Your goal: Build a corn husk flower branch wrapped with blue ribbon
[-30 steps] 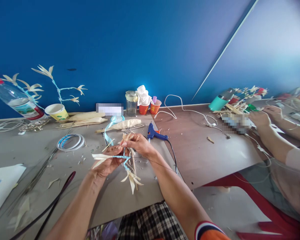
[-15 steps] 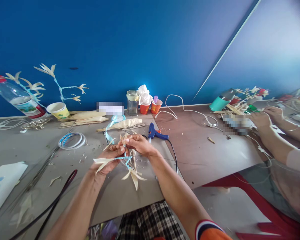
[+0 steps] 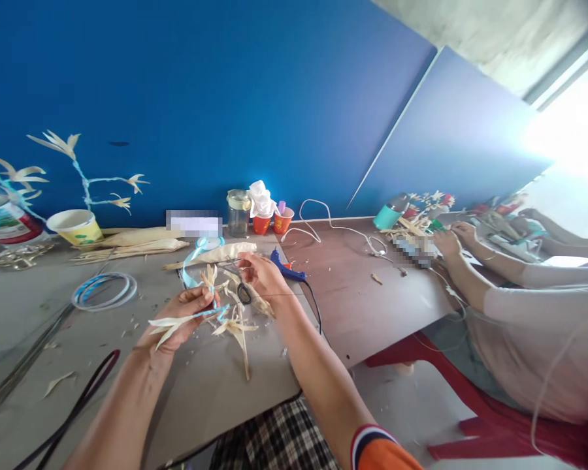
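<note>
My left hand [image 3: 183, 316] is closed round a husk flower branch [image 3: 210, 313], its stems wrapped in light blue tape. Pale pointed petals stick up above the thumb, to the left and downward. To its right, my right hand [image 3: 264, 277] has its fingers bent together over the table, apart from the branch. Just under those fingers shows the dark handle loop of scissors [image 3: 244, 294]; the fingers seem to pinch them, with the grip partly hidden. Loose husk pieces [image 3: 257, 300] lie below. A light blue tape roll [image 3: 208, 244] stands behind, one end trailing forward.
A blue glue gun [image 3: 288, 266] lies right of my right hand, its black cord hanging off the edge. Behind are a glass jar [image 3: 238, 212], red paper cups [image 3: 283, 222] and a yellow cup [image 3: 76, 228] with a flower branch. Rings [image 3: 104, 292] lie left. A co-worker's hands [image 3: 453, 241] are far right.
My right hand has let go of the flower branch and moved back and right, to the scissors. My left hand keeps the branch. The whole view has turned to the right.
</note>
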The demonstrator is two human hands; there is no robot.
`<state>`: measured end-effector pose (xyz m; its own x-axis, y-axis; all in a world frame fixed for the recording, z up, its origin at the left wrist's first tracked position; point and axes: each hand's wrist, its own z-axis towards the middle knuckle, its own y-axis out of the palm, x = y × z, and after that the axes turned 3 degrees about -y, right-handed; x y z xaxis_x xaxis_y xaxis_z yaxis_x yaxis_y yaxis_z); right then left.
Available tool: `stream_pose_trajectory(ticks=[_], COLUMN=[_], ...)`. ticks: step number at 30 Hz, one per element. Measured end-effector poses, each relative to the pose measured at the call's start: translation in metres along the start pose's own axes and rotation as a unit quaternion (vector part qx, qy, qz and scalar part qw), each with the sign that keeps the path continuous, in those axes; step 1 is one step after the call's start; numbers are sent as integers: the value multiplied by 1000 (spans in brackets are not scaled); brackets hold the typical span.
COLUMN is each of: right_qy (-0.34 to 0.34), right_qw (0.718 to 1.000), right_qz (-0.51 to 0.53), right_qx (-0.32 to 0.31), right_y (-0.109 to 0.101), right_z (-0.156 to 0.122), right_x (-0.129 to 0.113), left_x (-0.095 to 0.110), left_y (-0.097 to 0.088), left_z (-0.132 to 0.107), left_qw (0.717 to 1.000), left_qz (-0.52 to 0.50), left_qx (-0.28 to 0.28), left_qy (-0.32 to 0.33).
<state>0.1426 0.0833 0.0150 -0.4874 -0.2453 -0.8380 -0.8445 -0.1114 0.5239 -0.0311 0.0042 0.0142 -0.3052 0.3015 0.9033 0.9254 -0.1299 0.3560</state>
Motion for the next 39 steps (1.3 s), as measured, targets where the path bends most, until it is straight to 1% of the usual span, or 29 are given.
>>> stream_pose_trajectory(ticks=[3,5,7,8,9,10,11,12,13,15,17,18,19,20,21,23,24,28,30,32,35,37,39], right_qy=[-4,-17,-55,-67,-78,-88,-101,-117,-125,-128,-126,-112,-96,-85,-74,-63,-57,-35,-35,-46,-79,-104,-134], right_qw=[1000,1000,995,988,975,952,913,857,789,739,638,593,556,532,517,508,508,520,530,544,569,582,596], right_qz=[0,-15,-79,-133,-203,-290,-393,-500,-600,-659,-757,-795,-822,-839,-849,-856,-857,-853,-847,-837,-817,-806,-792], right_qx=[5,-14,-32,-39,-40,-39,-33,-26,-44,-57,-63,-65,-72,-79,-78,-68,-62,-37,-38,-47,-49,-31,11], right_y=[-6,-18,-37,-48,-60,-71,-82,-91,-98,-105,-105,-102,-100,-97,-94,-92,-91,-96,-99,-102,-109,-116,-124], right_z=[-1,-4,-6,-6,-6,-5,-3,-2,-1,-1,-3,-5,-6,-8,-8,-8,-7,-1,0,-1,-4,-5,-6], right_x=[-19,-39,-59,-69,-76,-81,-83,-82,-80,-71,-61,-57,-54,-53,-52,-52,-53,-53,-52,-51,-53,-58,-66], left_x=[0,-1,-3,-3,-4,-5,-5,-5,-5,-5,-4,-5,-5,-6,-7,-9,-10,-12,-12,-12,-13,-14,-15], left_y=[-1,-2,-4,-4,-4,-4,-3,-2,-1,1,2,1,1,0,-1,-3,-4,-5,-4,-4,-5,-6,-6], left_z=[0,0,1,1,1,0,0,0,-1,-1,-1,-1,-1,0,1,4,5,6,6,7,8,9,9], left_qw=[1000,1000,1000,1000,1000,1000,1000,1000,1000,999,1000,1000,1000,1000,1000,999,1000,1000,1000,1000,1000,1000,1000], left_qz=[10,14,8,2,-2,-8,-14,-18,-21,-23,-21,-20,-18,-17,-17,-11,-4,-2,-6,-8,-10,-13,-18], left_qx=[0,-8,-12,-9,-11,-13,-9,-8,-6,-5,-2,-2,0,2,3,20,18,10,6,7,22,25,20], left_qy=[4,9,16,19,18,15,19,20,21,21,21,21,21,22,22,24,22,7,4,5,9,8,3])
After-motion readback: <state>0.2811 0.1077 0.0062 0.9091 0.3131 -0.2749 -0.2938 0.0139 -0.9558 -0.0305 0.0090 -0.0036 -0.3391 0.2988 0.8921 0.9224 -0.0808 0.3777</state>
